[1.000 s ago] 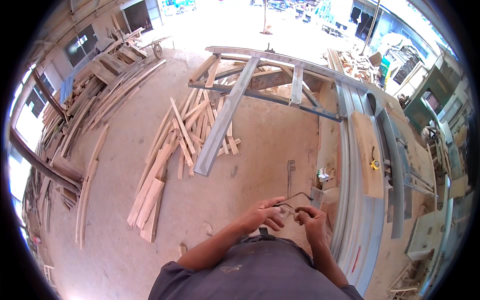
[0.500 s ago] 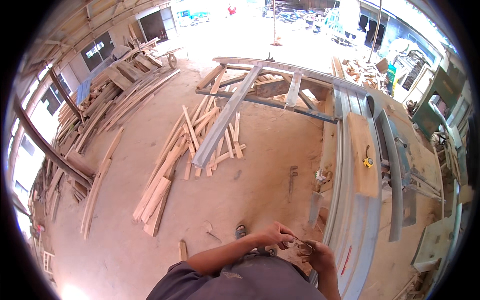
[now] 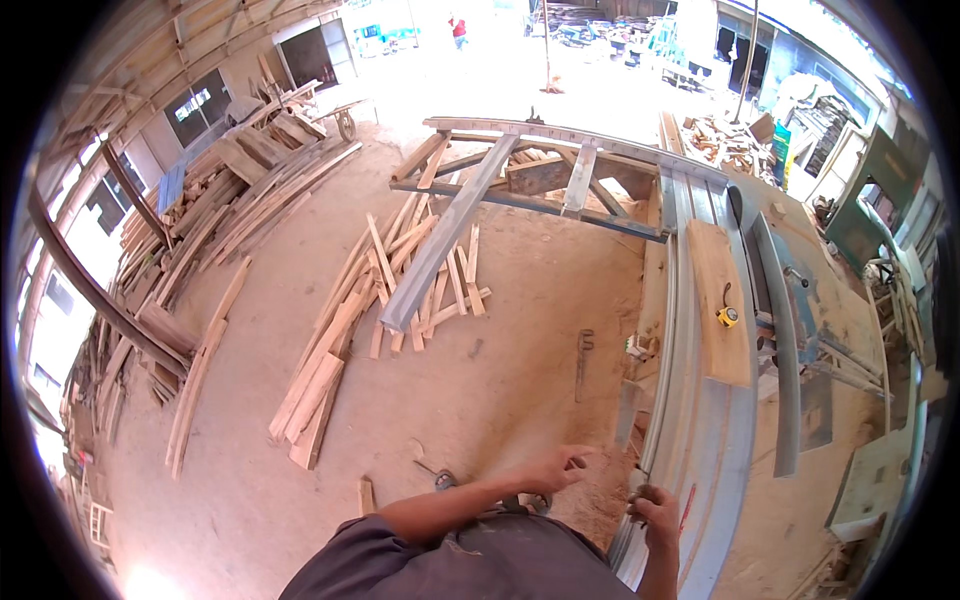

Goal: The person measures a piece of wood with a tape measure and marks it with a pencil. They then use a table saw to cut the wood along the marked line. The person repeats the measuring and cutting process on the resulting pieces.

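My left hand reaches across in front of my body, its fingers loosely stretched and apart, with nothing seen in them. My right hand is closed beside the near end of the long grey metal sliding table. A small, thin dark thing sticks up from its fingers, too small to name. A red mark or red stick shows on the metal next to that hand. Farther along lies a wide wooden board, carrying a yellow tape measure.
A metal frame with crossbars extends left from the sliding table. Loose wood strips lie on the floor, and a larger lumber pile stands at far left. A clamp-like metal tool lies near the table. A person in red stands far off.
My hands have come apart; the right moved toward the metal table with the small thin thing, the left stayed in front of me. My foot shifted left. The distant person now shows more fully.
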A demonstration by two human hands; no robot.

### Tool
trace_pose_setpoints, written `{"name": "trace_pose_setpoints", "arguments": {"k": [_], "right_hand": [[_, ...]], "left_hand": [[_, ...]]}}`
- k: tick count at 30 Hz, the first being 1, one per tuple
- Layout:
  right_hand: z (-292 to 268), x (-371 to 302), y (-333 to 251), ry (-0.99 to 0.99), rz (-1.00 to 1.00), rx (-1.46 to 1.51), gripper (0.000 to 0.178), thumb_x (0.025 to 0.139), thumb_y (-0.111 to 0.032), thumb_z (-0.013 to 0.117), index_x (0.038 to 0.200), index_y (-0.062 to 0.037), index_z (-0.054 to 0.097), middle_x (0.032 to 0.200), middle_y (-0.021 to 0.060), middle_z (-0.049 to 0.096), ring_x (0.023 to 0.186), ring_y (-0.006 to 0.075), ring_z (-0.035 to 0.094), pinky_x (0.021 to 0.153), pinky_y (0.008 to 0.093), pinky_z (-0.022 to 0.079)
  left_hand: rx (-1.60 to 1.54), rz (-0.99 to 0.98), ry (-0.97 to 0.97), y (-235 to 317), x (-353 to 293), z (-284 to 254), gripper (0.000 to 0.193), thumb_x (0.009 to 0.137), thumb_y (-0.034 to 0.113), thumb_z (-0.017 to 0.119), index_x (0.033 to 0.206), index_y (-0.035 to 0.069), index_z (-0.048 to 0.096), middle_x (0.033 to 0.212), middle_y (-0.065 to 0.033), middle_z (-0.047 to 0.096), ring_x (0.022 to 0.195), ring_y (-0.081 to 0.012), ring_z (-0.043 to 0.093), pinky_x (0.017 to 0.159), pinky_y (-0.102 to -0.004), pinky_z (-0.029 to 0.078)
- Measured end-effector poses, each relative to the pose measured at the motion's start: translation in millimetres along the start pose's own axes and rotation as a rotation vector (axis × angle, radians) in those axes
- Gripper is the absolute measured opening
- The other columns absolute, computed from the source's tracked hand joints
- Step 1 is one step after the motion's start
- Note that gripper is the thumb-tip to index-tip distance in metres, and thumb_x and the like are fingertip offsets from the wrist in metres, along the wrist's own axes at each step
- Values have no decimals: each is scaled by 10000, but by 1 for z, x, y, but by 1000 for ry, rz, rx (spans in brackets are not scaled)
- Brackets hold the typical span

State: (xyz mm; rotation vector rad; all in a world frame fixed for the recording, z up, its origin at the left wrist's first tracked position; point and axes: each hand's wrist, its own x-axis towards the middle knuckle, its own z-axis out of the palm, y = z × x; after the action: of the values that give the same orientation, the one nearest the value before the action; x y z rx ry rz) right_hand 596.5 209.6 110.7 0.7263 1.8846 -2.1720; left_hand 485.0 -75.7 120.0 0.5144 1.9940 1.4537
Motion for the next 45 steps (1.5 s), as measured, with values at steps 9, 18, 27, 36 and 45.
{"name": "trace_pose_setpoints", "arguments": {"k": [9, 18, 27, 36, 45], "right_hand": [[-107, -20, 70, 957, -261, -1341, 299, 819, 20, 613, 1113, 19, 557, 966, 216, 635, 945, 445, 620, 812, 506, 514], [-114, -30, 126, 975, -328, -1317, 351, 877, -243, 714, 1137, -20, 638, 993, 234, 624, 1000, 421, 592, 931, 526, 464], [-128, -21, 129, 1042, -43, -1392, 387, 826, -166, 649, 1204, -94, 689, 1042, 236, 693, 1023, 419, 656, 894, 524, 539], [-45, -29, 102, 1262, -23, -1258, 686, 818, -396, 735, 1419, -127, 541, 1434, 191, 526, 1375, 397, 417, 1157, 585, 260], [-67, -39, 116, 1239, -86, -1184, 516, 807, -154, 691, 1310, -95, 588, 1338, 182, 600, 1319, 401, 469, 1145, 536, 315]], "left_hand": [[-152, -221, 172, -72, -87, -76, 576, 942, 162, 672, 1456, -33, 498, 1159, -160, 727, 1052, -188, 674, 932, -334, 530], [-287, -351, 345, -156, -187, -109, 605, 912, 142, 667, 1440, -93, 487, 1068, -140, 734, 941, -188, 682, 844, -319, 548], [-534, -375, 541, -199, -250, -130, 546, 944, 65, 639, 1430, -113, 465, 1075, -168, 733, 855, -208, 720, 762, -306, 594], [-465, -464, 493, -172, -246, -159, 611, 982, 81, 648, 1486, -127, 373, 1142, -224, 708, 883, -232, 725, 780, -321, 599], [-396, -559, 456, -168, -241, -158, 601, 981, 61, 642, 1483, -131, 372, 1114, -213, 712, 845, -210, 717, 740, -302, 582]]}}
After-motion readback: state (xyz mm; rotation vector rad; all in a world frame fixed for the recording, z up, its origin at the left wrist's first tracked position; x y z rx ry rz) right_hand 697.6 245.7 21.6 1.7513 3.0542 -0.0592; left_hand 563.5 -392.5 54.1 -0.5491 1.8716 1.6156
